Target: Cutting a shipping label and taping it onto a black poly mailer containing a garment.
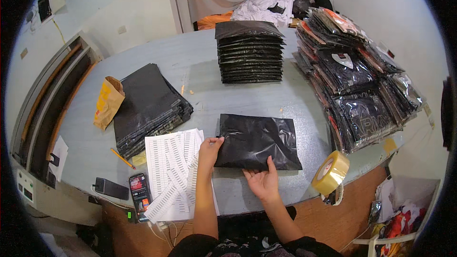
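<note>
One black plastic parcel (259,138) lies at the centre of the frame, over the bench (200,78). The left hand (210,151) is closed on its left edge, thumb on the upper face, fingers curled mostly out of sight. The right hand (263,181), palm up and loosely open, meets the lower edge: thumb laid over the front, fingertips at or under the rim; whether it pinches, I cannot tell. Printed sheets (159,162) lie left of the left forearm; a tape roll (328,173) sits at lower right.
</note>
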The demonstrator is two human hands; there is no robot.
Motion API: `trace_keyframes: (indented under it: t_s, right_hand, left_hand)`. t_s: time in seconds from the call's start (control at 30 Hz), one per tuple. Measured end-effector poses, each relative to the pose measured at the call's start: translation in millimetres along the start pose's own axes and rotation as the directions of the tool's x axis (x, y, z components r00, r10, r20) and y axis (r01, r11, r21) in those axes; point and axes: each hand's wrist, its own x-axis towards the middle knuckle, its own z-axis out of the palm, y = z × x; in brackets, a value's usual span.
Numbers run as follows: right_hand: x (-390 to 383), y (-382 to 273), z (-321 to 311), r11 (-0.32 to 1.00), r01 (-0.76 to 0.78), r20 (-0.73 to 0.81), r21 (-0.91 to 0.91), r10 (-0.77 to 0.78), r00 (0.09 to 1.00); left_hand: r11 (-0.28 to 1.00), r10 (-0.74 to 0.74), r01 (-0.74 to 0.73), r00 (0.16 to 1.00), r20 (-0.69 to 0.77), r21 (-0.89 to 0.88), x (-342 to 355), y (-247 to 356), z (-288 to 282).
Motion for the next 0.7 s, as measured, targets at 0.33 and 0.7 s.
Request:
trace_keyframes:
  t_s: [0.33,0.7]
  right_hand:
    - [-9.7,1.2,0.9,0.993,0.011,-0.018,0.121,-0.009,1.0]
    - [-6.4,-29.4,-3.9,0.961,0.24,0.091,0.138,-0.254,0.963]
  left_hand:
    - [0.923,0.36,-0.356,0.933,0.0,0.144,-30.3,54.6,37.1]
    - [0.909,0.359,-0.37,0.929,0.089,0.193,-75.1,125.8,46.4]
